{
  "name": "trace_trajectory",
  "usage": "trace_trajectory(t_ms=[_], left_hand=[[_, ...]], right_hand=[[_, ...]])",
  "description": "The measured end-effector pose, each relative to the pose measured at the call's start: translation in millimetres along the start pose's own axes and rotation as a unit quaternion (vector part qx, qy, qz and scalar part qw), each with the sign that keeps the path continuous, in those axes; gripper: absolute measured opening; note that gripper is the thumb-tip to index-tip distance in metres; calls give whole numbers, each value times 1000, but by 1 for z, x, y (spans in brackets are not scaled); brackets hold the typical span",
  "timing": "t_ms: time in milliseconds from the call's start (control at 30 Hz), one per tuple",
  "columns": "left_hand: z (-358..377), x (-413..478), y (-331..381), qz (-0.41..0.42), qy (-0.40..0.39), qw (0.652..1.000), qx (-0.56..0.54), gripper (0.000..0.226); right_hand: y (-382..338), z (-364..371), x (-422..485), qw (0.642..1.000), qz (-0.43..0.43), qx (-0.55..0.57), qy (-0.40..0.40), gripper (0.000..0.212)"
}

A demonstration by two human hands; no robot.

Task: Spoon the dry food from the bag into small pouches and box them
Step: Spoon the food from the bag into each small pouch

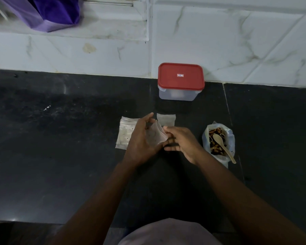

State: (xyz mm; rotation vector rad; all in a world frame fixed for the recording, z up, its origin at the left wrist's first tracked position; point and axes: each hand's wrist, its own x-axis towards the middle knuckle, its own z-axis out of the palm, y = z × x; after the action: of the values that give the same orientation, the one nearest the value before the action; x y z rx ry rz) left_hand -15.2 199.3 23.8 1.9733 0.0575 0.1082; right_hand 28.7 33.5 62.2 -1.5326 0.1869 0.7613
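Black stone is what the bench [60,138] is made of, and above its middle a clear pouch [155,137] is held off the surface between both hands. The left hand [141,138] is curled round the pouch's left side, with the thumb raised at its top edge. The right hand [182,142] pinches the right edge between thumb and fingertips, and its other fingers are bent loosely below. The pouch looks bowed open between the two grips. Whether anything lies inside cannot be told through the blur.

A stack [125,133] of flat clear pouches is laid on the bench behind the left hand and is partly hidden by it. One more flat pouch [166,119] is laid just right of the stack, beyond the held one.

Further back a clear box [177,94] is set close to the white marbled wall [237,41], its red lid [181,76] pressed on.

The bag [205,138] is stood near the right hand, on its right side, with the mouth open upward. Brown dry food [216,150] is seen inside. A pale spoon [223,147] is left in it – bowl on the food, handle leaned out over the near rim.

On the sill [95,30] at upper left (well apart from everything else) a purple bag [48,13] is seen, cut off by the frame's edge.
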Motion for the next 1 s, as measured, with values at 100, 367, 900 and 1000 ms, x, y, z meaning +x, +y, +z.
trace_trajectory(t_ms=[100,367,900,1000], left_hand=[[7,1,2,44,-23,998,25,97],[20,1,17,101,-85,989,64,90],[48,5,22,101,-89,988,81,82],[52,4,22,89,-86,988,88,82]], right_hand=[[3,-10,-3,1000,-16,-16,13,14],[7,-29,-9,1000,-10,-2,5,20],[17,-48,-22,1000,14,-8,-9,24],[18,-52,-23,1000,-4,-16,11,18]])
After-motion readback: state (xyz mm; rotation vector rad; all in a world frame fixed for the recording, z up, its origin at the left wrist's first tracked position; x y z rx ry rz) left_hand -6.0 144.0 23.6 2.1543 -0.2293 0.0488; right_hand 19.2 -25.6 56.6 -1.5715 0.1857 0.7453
